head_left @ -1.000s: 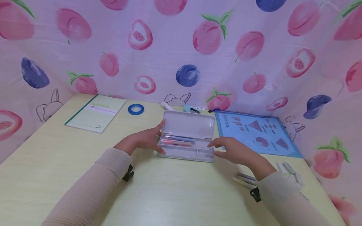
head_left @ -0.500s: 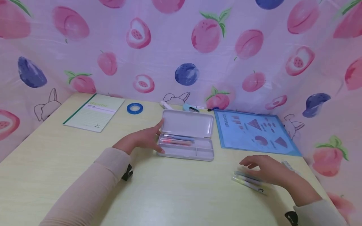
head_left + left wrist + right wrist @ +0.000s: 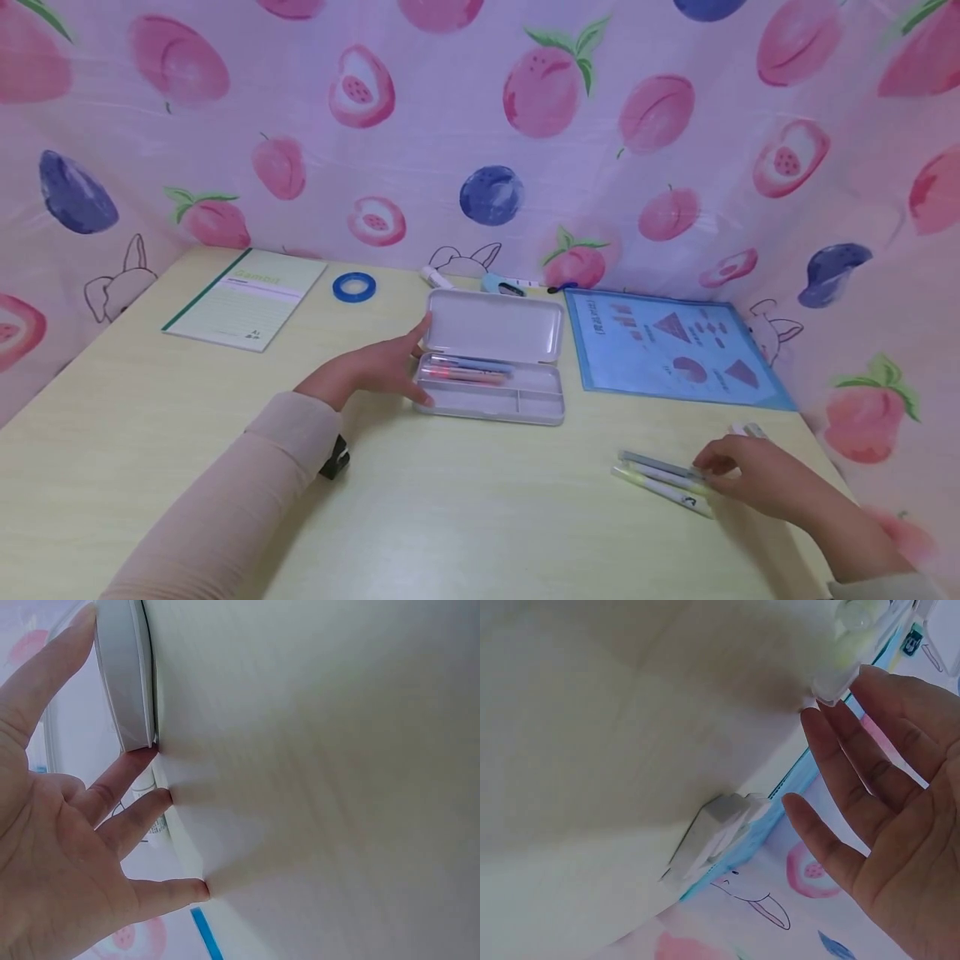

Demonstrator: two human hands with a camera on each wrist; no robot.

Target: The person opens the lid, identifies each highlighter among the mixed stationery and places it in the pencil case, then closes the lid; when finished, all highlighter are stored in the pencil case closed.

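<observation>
A white pencil case (image 3: 480, 404) lies with its lid raised, two pens (image 3: 472, 375) in its back compartment. My left hand (image 3: 378, 367) rests at the case's left end, thumb at the front corner and index finger by the lid. In the left wrist view, the spread fingers of that hand (image 3: 75, 832) are mostly straight, some tips touching the table. Over on the right, my right hand (image 3: 765, 479) is at the right ends of several highlighter-like pens (image 3: 660, 483) lying side by side. Its fingertips meet a pen's end in the right wrist view; no closed grip shows.
White eraser-like blocks (image 3: 712, 829) lie beyond my right hand. A blue printed folder (image 3: 682, 354) lies at the back right. Notebook (image 3: 247, 300) and blue tape roll (image 3: 354, 287) are at the back left. Small stationery (image 3: 502, 285) stands behind the case, before a fruit-patterned curtain (image 3: 420, 125).
My right hand has left the right side of the pencil case and moved right and nearer, to the loose pens' right ends. My left hand has stayed at the case.
</observation>
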